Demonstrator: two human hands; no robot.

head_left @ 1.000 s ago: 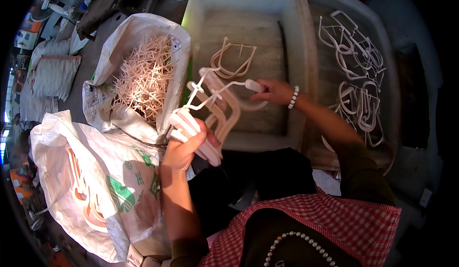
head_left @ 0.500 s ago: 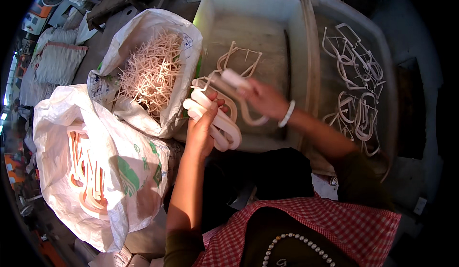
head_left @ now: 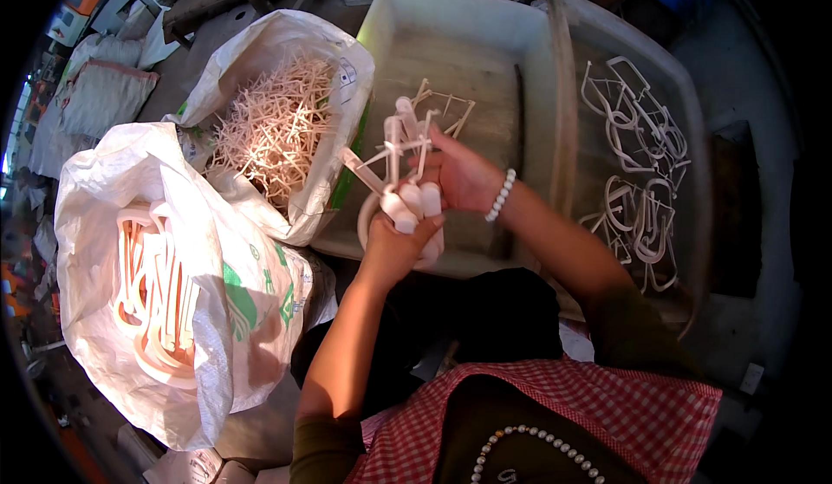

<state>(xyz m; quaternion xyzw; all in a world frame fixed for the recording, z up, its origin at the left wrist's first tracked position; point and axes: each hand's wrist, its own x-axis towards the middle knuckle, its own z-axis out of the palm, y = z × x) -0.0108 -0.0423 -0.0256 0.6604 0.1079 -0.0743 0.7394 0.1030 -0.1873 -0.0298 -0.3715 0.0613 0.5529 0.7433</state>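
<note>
Both hands meeting over the near edge of the grey tub (head_left: 451,68): left hand (head_left: 394,246) wrapped around the plastic piece (head_left: 407,185) from below, right hand (head_left: 464,176) pinching its thin branches above, long axis pointing up and away, toward the bag of sticks (head_left: 273,124) on the left.

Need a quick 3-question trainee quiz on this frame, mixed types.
1. True or false: both hands grip one moulded plastic piece.
2. The sack beside the grey tray holds: A) thin offcuts B) cloth C) bottles.
3. What does the right hand wear at the wrist?

Key: 1 true: the left hand holds its thick ends, the right hand its thin runners. 2 A: offcuts. 3 A white bead bracelet.
</note>
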